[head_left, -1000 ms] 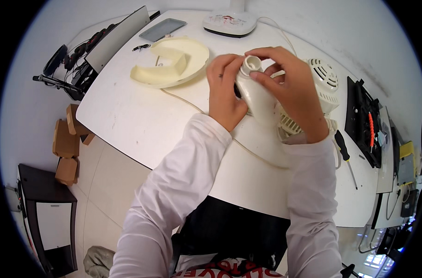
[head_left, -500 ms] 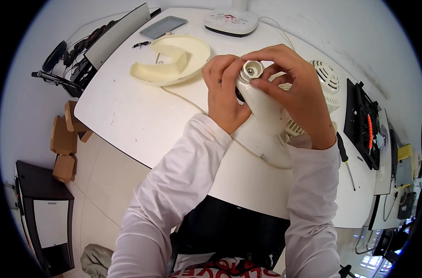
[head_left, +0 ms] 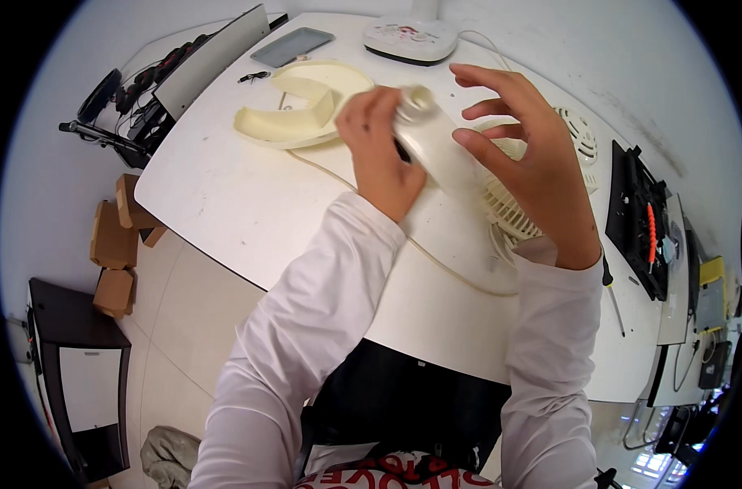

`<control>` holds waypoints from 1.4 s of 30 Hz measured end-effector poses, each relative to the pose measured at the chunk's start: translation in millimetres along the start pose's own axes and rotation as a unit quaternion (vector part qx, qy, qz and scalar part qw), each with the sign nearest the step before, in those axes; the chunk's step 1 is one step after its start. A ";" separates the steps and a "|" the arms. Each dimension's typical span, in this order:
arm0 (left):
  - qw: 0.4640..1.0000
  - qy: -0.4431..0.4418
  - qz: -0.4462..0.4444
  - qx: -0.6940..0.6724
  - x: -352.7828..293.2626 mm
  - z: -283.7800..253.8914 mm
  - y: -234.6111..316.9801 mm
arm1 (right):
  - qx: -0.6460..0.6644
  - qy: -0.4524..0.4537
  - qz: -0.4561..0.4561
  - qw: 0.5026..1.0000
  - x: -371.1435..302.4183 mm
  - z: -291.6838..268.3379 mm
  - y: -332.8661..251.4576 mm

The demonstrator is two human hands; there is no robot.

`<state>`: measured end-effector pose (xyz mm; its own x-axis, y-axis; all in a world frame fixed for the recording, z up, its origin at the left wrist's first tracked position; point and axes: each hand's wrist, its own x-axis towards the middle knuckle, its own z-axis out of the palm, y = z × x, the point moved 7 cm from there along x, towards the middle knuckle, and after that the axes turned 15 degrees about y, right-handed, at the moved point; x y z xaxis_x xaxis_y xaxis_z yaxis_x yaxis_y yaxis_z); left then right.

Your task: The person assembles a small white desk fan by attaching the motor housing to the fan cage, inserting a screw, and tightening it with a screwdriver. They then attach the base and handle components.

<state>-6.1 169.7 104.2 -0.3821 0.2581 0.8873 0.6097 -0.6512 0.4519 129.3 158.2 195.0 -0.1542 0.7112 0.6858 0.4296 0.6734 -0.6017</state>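
My left hand [head_left: 376,155] is closed around the side of a long white plastic housing [head_left: 440,155], which has a round hollow collar at its upper end. The housing is tilted and a little smeared by motion. To its right, my right hand [head_left: 542,155] is apart from it, fingers spread and curved, with nothing seen between them. Behind and below that hand lies a cream slotted grille [head_left: 511,213], partly hidden by the wrist. A cream round shell [head_left: 358,77] with a cut-out raised wall rests left of my left hand.
A cream cord [head_left: 460,283] curves across the white table. Toward the right are a round slotted cover [head_left: 581,138], a screwdriver [head_left: 615,297] and a black tool case [head_left: 627,212]. At the far side stand a grey tray [head_left: 292,47] and a white appliance base [head_left: 410,39].
My right hand has let go of the collar, its fingers spreading apart to the right. My left hand has shifted slightly left and tilted the housing that way.
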 end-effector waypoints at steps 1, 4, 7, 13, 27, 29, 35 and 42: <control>0.999 -0.016 0.014 -0.045 -3.5 2.6 9.9 | -0.008 -0.003 -0.004 1.000 -1.0 -1.0 0.0; 0.994 -0.017 0.072 -0.075 1.0 1.5 28.0 | -0.018 -0.029 -0.022 0.999 -2.8 -0.6 -4.1; 0.992 -0.003 0.094 -0.086 -0.7 -1.4 26.5 | -0.020 -0.062 -0.035 0.997 -4.0 0.3 -9.4; 0.993 -0.010 0.084 -0.082 -0.4 1.2 23.6 | -0.048 -0.050 -0.059 0.996 -4.3 0.1 -14.8; 0.990 0.028 -0.104 -0.091 0.9 5.2 -22.3 | -0.251 -0.008 0.010 0.968 -85.1 -108.8 -77.9; 0.993 0.024 -0.087 -0.074 3.8 -1.6 -33.1 | -0.218 -0.116 0.093 0.965 -126.4 -81.6 -42.7; 0.968 -0.042 -0.243 -0.037 -9.3 6.2 -49.1 | -0.306 -0.048 0.081 0.947 -199.3 -70.0 5.9; 0.965 -0.201 -0.149 0.074 -16.6 15.2 -35.7 | -0.347 0.025 0.128 0.929 -205.4 -70.6 23.4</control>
<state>-10.9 199.5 74.7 -0.2733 0.6942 0.6659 0.6184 -0.4035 0.6744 233.9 13.7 68.9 0.0666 0.8077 0.5858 0.9188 0.1792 -0.3516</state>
